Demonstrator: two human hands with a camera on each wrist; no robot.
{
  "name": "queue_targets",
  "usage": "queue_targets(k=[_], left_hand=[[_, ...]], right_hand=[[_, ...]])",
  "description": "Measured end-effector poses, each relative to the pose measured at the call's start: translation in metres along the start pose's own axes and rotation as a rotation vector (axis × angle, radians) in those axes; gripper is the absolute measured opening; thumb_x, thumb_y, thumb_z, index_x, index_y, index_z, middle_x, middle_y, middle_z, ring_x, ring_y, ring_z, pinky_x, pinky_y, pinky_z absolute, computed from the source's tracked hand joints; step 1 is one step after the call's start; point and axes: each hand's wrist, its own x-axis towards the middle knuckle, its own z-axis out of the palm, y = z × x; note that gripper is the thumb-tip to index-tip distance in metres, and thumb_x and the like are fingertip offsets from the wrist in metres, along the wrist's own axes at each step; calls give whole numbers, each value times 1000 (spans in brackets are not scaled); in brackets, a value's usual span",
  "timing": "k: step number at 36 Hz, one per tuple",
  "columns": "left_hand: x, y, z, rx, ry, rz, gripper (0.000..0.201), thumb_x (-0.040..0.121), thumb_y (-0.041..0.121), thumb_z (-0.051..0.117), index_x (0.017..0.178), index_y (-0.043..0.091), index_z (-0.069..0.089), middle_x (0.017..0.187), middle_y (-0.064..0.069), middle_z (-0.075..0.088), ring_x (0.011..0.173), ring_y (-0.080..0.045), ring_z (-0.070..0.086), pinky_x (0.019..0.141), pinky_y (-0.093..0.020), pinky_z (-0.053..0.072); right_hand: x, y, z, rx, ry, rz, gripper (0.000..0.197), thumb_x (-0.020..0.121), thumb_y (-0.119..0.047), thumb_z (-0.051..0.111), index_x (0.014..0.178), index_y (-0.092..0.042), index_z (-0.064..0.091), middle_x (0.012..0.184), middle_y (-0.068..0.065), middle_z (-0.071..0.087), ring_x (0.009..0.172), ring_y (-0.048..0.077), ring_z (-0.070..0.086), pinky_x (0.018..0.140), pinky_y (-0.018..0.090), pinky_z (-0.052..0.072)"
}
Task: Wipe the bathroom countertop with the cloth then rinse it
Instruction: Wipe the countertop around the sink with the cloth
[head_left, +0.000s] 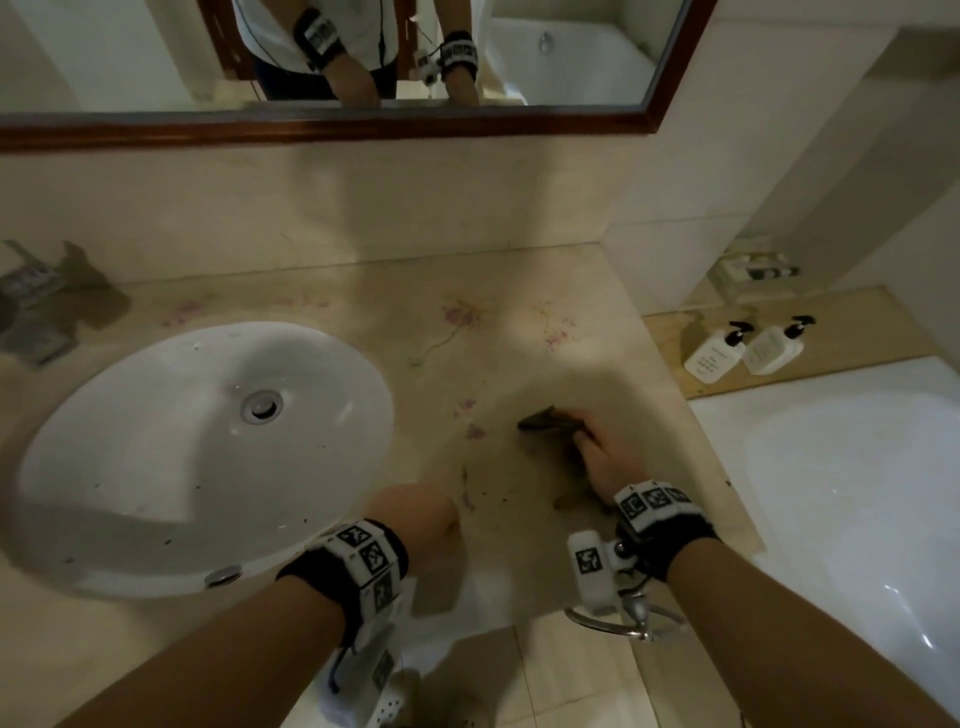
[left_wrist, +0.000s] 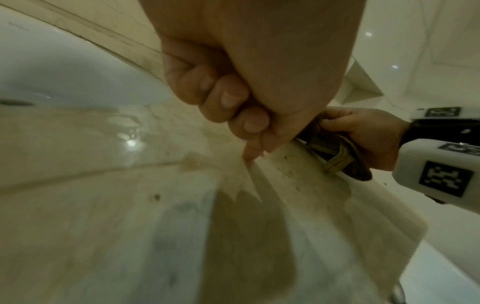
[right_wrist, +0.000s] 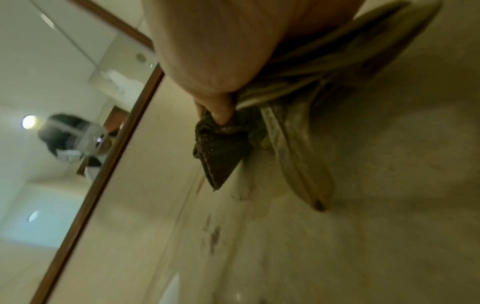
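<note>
Head view looks down at a beige stone surface (head_left: 519, 291) with a white sink (head_left: 156, 467) set into it on the left. The right hand (head_left: 610, 452) presses a dark, bunched cloth (head_left: 545, 420) down on the surface, to the right of the sink and near the front edge. Its fingers are curled round the cloth, and one dark corner sticks out to the left past the fingers. Pink and purple stains (head_left: 460, 314) dot the surface behind the cloth, and small dark specks lie near the front.

The left hand (head_left: 415, 525) is close to the front edge, just right of the sink rim. In the left wrist view its fingers (left_wrist: 221, 98) are curled into a fist with nothing in them, and one fingertip points down and touches the surface. That view also shows the right hand gripping the cloth, which has brown and pale folds.

In the right wrist view the thumb (right_wrist: 221, 111) digs into the dark cloth, and a pale fold hangs down onto the surface.

A mirror (head_left: 363, 57) with a brown frame hangs on the wall above. To the right is a white bathtub (head_left: 857, 493), with two white pump bottles (head_left: 748, 348) on the ledge behind it.
</note>
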Motion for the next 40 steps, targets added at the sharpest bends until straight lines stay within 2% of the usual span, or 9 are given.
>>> queue_targets(k=[4, 8, 11, 15, 20, 25, 32, 36, 40], left_hand=[[6, -10, -19, -24, 84, -5, 29, 94, 23, 37, 70, 12, 50, 65, -2, 47, 63, -23, 46, 60, -28, 40], [12, -20, -35, -35, 105, -1, 28, 95, 21, 37, 70, 10, 46, 60, -1, 38, 59, -21, 39, 60, -28, 35], [19, -29, -44, -26, 107, 4, 29, 95, 22, 36, 71, 10, 47, 63, -2, 40, 64, -23, 42, 62, -29, 37], [26, -37, -49, -45, 107, 23, 34, 98, 28, 32, 72, 11, 46, 66, -2, 42, 65, -21, 43, 65, -30, 39], [31, -46, -48, -37, 88, 36, 35, 99, 30, 31, 74, 11, 48, 72, -4, 48, 67, -20, 46, 65, -29, 40], [41, -55, -46, -56, 71, 19, 30, 96, 27, 33, 74, 13, 47, 74, -3, 49, 67, -20, 45, 64, -29, 39], [56, -56, -55, -93, 75, -11, 32, 97, 27, 33, 84, 11, 57, 90, -7, 64, 76, -21, 54, 71, -33, 47], [60, -51, -59, -107, 101, -42, 37, 98, 29, 32, 96, 11, 65, 97, -4, 67, 87, -23, 61, 77, -33, 50], [66, -44, -69, -107, 123, -58, 38, 98, 30, 32, 101, 13, 66, 101, -4, 67, 89, -23, 61, 80, -33, 51]], right_hand=[[7, 2, -16, 147, 283, 72, 34, 98, -16, 40, 123, -33, 55, 111, 3, 62, 100, 24, 58, 85, 35, 48], [13, 14, -32, 136, 468, 209, 34, 96, -23, 38, 122, -40, 53, 117, 3, 60, 102, 32, 59, 84, 52, 54], [17, 31, -41, -30, 556, 331, 41, 98, -18, 38, 138, -26, 43, 137, 11, 51, 121, 36, 49, 105, 45, 40], [24, 53, -37, -228, 472, 473, 50, 100, -13, 32, 148, -13, 22, 158, 9, 14, 142, 31, 21, 115, 40, 21], [41, 55, -21, -407, 388, 575, 54, 101, -25, 32, 149, -8, 15, 159, 13, 5, 145, 31, 8, 115, 47, 18], [71, 42, -23, -380, 392, 526, 57, 100, -36, 30, 150, -13, 14, 159, 12, 5, 146, 29, 7, 116, 48, 15], [109, 27, -27, -487, 281, 335, 54, 97, -23, 39, 148, -18, 23, 159, 7, 11, 145, 27, 12, 115, 49, 21], [105, 20, -24, -376, 221, 93, 49, 94, -12, 45, 142, -22, 41, 155, 1, 26, 142, 25, 25, 118, 39, 19], [93, 17, -26, -260, 95, 12, 41, 97, -16, 44, 135, -29, 50, 151, -5, 34, 138, 22, 33, 116, 29, 20]])
